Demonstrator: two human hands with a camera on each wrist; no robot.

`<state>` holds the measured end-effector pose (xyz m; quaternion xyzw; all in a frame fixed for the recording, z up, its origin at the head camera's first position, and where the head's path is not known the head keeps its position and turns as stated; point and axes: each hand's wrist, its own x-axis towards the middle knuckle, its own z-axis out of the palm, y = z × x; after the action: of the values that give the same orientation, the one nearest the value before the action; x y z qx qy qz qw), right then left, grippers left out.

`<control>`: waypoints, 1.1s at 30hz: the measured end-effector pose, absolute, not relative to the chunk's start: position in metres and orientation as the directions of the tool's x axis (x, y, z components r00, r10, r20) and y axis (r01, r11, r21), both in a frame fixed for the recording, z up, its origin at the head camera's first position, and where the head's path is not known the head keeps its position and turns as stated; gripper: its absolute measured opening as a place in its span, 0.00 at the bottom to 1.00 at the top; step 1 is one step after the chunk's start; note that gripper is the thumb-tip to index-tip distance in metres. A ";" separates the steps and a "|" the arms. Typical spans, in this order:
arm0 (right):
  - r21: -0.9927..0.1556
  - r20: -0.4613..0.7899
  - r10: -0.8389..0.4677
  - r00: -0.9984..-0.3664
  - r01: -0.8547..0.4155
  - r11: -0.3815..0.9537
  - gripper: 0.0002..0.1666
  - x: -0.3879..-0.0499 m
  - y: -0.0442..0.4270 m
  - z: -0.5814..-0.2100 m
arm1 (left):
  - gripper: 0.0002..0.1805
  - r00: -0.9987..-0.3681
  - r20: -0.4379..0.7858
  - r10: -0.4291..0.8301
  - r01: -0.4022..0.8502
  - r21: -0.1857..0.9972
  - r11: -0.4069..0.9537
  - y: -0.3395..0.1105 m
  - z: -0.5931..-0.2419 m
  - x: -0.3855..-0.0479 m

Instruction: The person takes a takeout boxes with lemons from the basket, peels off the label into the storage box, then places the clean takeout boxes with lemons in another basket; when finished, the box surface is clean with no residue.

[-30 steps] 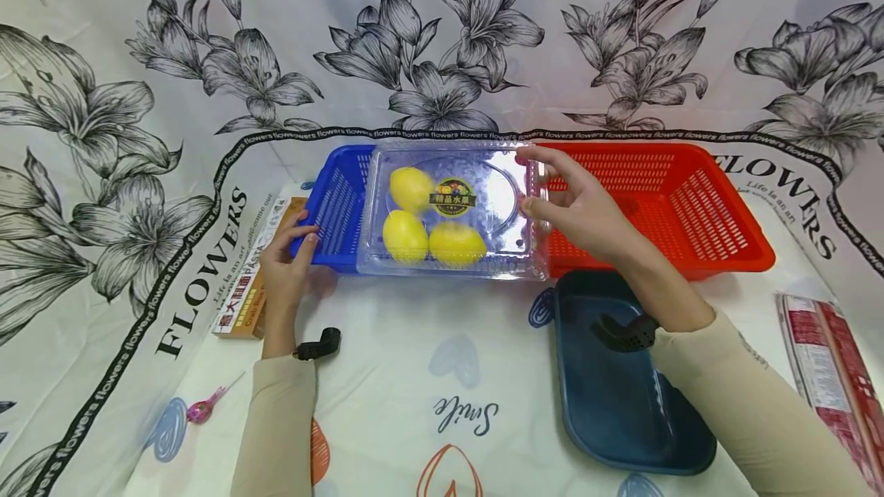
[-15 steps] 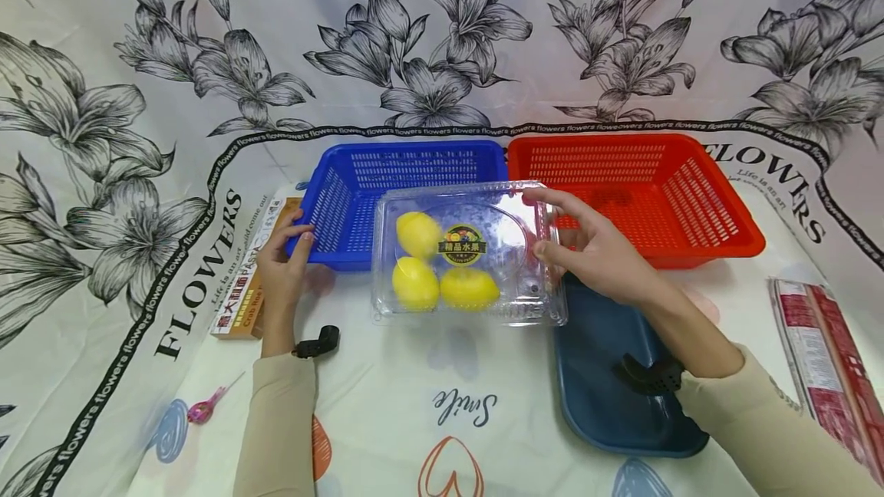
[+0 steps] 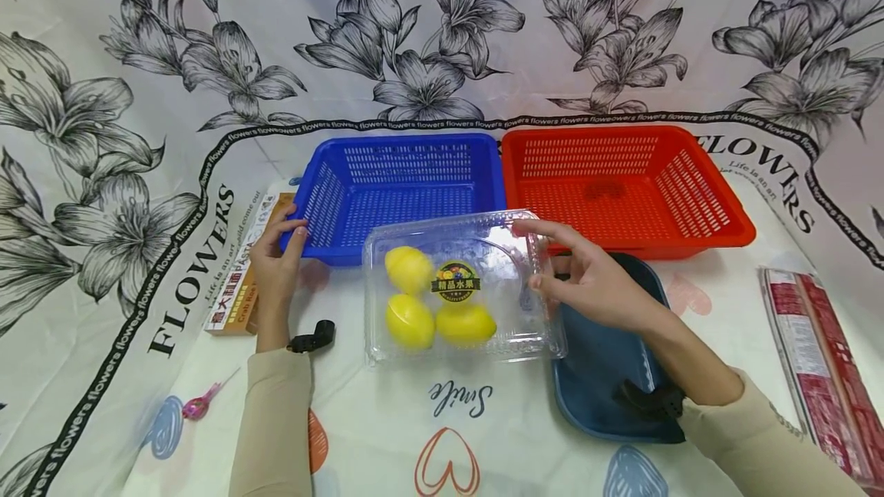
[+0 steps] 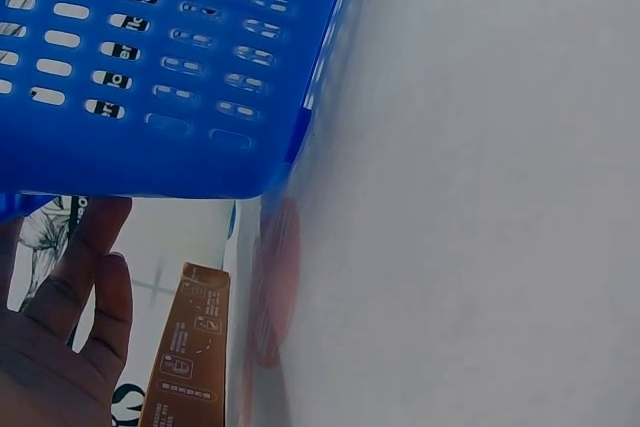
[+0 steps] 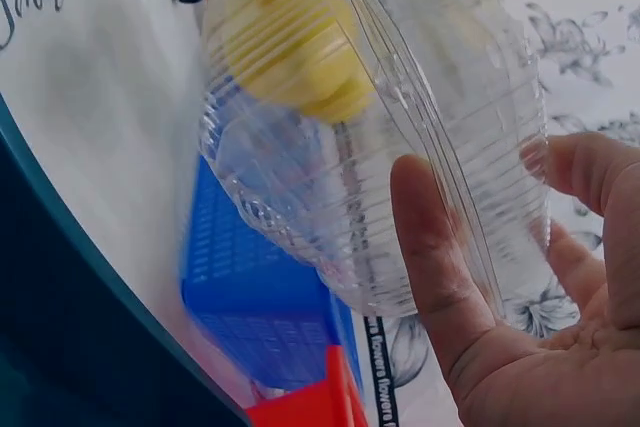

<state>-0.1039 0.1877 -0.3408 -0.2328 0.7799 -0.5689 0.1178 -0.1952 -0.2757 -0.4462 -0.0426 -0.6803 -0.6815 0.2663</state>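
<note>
My right hand (image 3: 597, 282) holds the right end of a clear plastic clamshell fruit box (image 3: 511, 336), thumb on the near side. Three yellow lemons (image 3: 410, 320) show through its lid, gathered at the left, beside a round black label (image 3: 456, 282). The box hangs in front of the blue basket (image 3: 414, 202), overlapping its front rim. In the right wrist view, thumb and fingers lie on opposite sides of the box (image 5: 430, 137). At the blue basket's left rim my left hand (image 3: 276, 259) holds on with its fingers; their tips are partly hidden in the left wrist view.
A red basket (image 3: 615, 205) stands right of the blue one. A dark blue tray (image 3: 601, 382) lies under my right forearm. Left are a pasta box (image 3: 245, 290) and a small pink item (image 3: 196, 406); far right lies a red and white packet (image 3: 815, 366).
My right hand has brought the fruit box from over the blue basket toward me and lower, with a slight tilt. The left hand has stayed at the basket's rim.
</note>
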 end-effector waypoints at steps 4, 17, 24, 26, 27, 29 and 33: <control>-0.938 0.056 -0.515 -0.855 -0.222 0.267 0.41 -0.097 0.185 -0.343 | 0.12 -0.852 0.424 -0.306 0.427 0.902 0.062 -0.276 -0.447 -0.195; -0.949 -0.049 -0.572 -0.818 -0.141 0.282 0.39 -0.084 0.173 -0.373 | 0.12 -0.850 0.433 -0.302 0.425 0.900 0.093 -0.279 -0.448 -0.197; -0.952 -0.164 -0.501 -0.850 0.004 0.305 0.39 -0.086 0.167 -0.386 | 0.13 -0.854 0.429 -0.296 0.422 0.902 0.090 -0.278 -0.449 -0.195; -0.949 -0.197 -0.487 -0.851 0.041 0.313 0.38 -0.086 0.165 -0.387 | 0.13 -0.854 0.427 -0.295 0.422 0.903 0.085 -0.277 -0.448 -0.195; -0.945 -0.213 -0.480 -0.851 0.055 0.322 0.38 -0.086 0.165 -0.386 | 0.13 -0.855 0.427 -0.295 0.422 0.903 0.084 -0.277 -0.448 -0.195; -0.937 -0.241 -0.471 -0.849 0.076 0.341 0.38 -0.087 0.164 -0.386 | 0.13 -0.854 0.426 -0.298 0.422 0.903 0.083 -0.277 -0.448 -0.196; -0.922 -0.271 -0.465 -0.843 0.087 0.378 0.39 -0.088 0.163 -0.383 | 0.13 -0.854 0.427 -0.299 0.421 0.903 0.087 -0.276 -0.447 -0.196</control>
<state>-0.0875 0.1633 -0.3832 -0.1194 0.7904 -0.5447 0.2535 -0.1955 -0.2763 -0.4470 -0.0443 -0.6873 -0.6741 0.2668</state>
